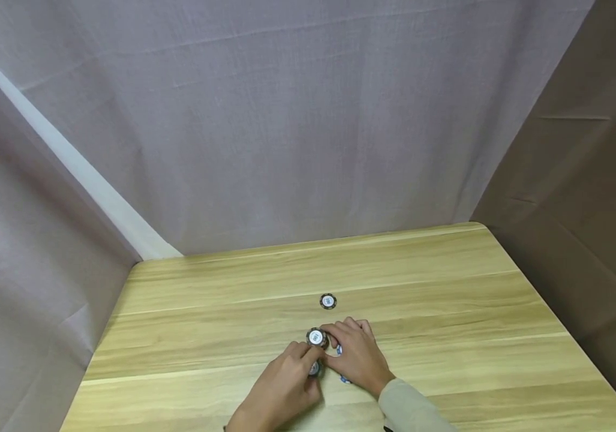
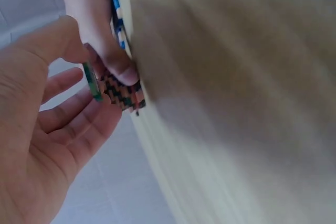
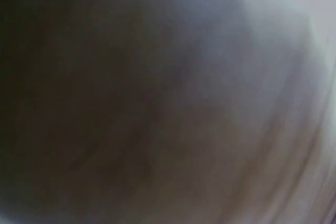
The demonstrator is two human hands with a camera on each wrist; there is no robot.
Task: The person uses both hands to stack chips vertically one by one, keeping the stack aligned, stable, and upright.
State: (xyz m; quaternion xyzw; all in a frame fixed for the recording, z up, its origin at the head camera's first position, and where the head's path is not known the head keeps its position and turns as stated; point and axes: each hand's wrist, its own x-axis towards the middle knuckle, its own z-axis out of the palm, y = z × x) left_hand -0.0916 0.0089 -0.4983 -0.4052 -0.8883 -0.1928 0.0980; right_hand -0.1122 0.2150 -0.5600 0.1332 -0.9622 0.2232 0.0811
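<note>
We pinch a stack of chips (image 1: 316,339) between our left hand (image 1: 281,393) and right hand (image 1: 355,355) mid-table (image 1: 448,288), well clear of every edge, one lone chip (image 1: 328,301) just beyond.

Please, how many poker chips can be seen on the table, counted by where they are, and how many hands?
Lone poker chip lying apart, farther back: 1
Stack of poker chips between the hands: 1 stack; its chip count cannot be told
Hands: 2, left hand and right hand
Total: 4
</note>
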